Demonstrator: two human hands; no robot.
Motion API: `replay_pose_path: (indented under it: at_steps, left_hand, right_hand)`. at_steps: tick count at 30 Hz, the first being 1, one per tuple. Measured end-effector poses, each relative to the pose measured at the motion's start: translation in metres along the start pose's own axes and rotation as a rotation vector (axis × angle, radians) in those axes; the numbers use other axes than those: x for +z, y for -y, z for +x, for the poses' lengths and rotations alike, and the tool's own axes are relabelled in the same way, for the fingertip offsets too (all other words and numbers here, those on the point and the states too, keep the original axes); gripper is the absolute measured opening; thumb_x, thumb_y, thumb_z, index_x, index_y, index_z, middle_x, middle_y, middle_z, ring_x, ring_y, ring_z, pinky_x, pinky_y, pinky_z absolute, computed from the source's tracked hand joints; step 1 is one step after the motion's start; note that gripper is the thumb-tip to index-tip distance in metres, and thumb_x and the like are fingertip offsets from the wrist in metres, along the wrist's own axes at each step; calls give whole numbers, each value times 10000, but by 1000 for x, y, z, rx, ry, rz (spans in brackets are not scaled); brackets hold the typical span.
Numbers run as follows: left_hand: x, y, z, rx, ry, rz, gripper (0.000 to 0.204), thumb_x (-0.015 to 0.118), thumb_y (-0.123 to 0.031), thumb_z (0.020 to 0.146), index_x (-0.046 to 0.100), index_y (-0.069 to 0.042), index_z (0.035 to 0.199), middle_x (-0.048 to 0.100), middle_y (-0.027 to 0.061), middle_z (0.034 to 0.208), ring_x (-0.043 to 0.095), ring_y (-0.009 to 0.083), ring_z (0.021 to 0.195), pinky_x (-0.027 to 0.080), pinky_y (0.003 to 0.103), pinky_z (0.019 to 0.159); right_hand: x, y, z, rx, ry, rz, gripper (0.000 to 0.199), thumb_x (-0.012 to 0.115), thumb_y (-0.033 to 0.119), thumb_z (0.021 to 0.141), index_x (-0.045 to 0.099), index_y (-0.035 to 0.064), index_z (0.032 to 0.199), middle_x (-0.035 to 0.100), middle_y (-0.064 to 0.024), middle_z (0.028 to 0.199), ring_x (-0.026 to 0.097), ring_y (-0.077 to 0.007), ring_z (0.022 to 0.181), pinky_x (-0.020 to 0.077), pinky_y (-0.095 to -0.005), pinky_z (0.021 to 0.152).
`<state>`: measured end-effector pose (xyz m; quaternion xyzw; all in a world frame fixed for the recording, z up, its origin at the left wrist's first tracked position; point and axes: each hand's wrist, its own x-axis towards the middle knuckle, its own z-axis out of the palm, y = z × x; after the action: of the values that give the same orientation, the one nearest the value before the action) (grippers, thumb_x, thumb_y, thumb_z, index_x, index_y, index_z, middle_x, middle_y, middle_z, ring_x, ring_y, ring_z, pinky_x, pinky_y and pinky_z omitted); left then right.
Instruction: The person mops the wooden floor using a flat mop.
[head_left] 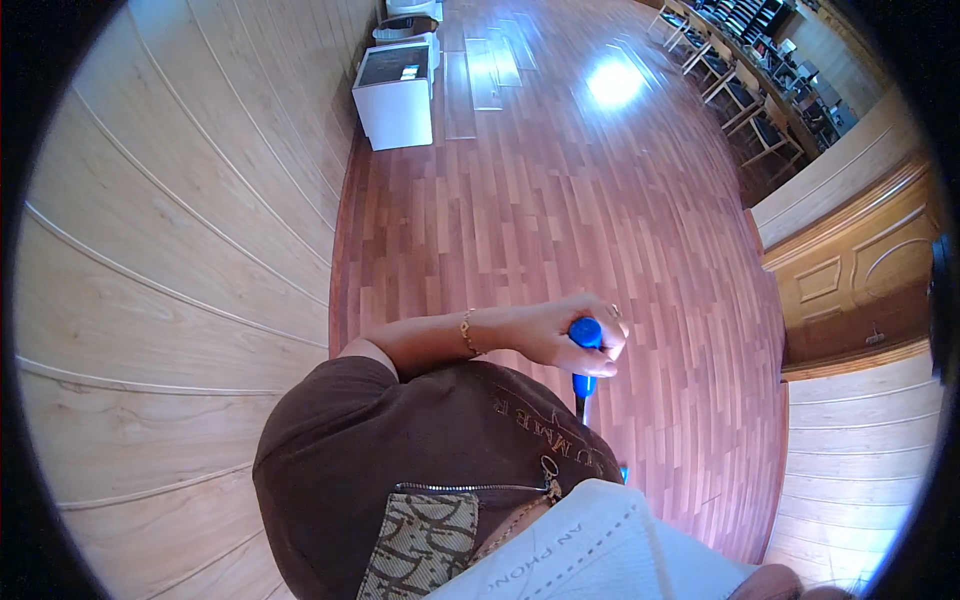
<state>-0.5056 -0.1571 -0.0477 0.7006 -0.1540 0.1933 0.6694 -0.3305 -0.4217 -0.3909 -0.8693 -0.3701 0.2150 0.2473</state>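
My left arm reaches across in front of my brown shirt, and my left hand point(572, 338) is closed around the blue grip of a pole point(584, 386). The rounded blue top sticks out above my fingers. Below the grip, a short length of darker, metal-looking shaft runs down and vanishes behind my shirt, so what is at its lower end is hidden. A small bright blue piece point(625, 473) peeks out at the shirt's edge; I cannot tell whether it belongs to the pole. My right hand is out of the picture.
Reddish wood flooring point(560, 220) stretches ahead. A pale panelled wall point(200, 230) runs along the left, with a white chest-like appliance point(395, 115) against it further off. At right are a wooden door point(850, 290) and, beyond it, chairs point(770, 135) along a long, cluttered desk.
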Motion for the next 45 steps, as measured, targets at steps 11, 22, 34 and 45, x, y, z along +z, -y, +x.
replay_pose_path:
  at_steps: [11, 22, 34, 45]
  left_hand:
    - [-34, -95, -110, 237, -163, 507, 127, 654, -100, 700, 556, -77, 623, 498, 64, 617, 507, 242, 510, 350, 346, 503]
    - [-37, -170, -205, 347, -254, 797, 264, 785, -267, 674, 591, -98, 731, 503, 10, 647, 530, 182, 549, 444, 345, 607]
    - [-13, -228, -267, 303, -393, 1003, 391, 826, -390, 653, 604, -72, 703, 471, -13, 572, 487, 140, 465, 492, 323, 636]
    - [-24, -225, -281, 186, -470, 1103, 339, 817, -322, 657, 556, -109, 625, 426, -29, 548, 459, 132, 451, 469, 289, 627]
  right_hand:
    - [34, 166, 54, -432, 96, 172, 221, 712, 261, 720, 663, 47, 753, 633, -182, 722, 635, -364, 695, 487, -429, 619]
    - [134, 325, 85, -850, 534, 16, 176, 698, 164, 586, 632, 79, 725, 621, -159, 723, 613, -352, 712, 472, -444, 614]
    - [227, 476, 26, -1294, 959, 99, 265, 717, 251, 588, 538, 57, 571, 514, -163, 591, 522, -357, 565, 380, -441, 517]
    - [265, 504, 26, -1427, 1071, 219, 66, 595, 80, 578, 533, 74, 600, 526, -154, 602, 524, -356, 584, 391, -433, 533]
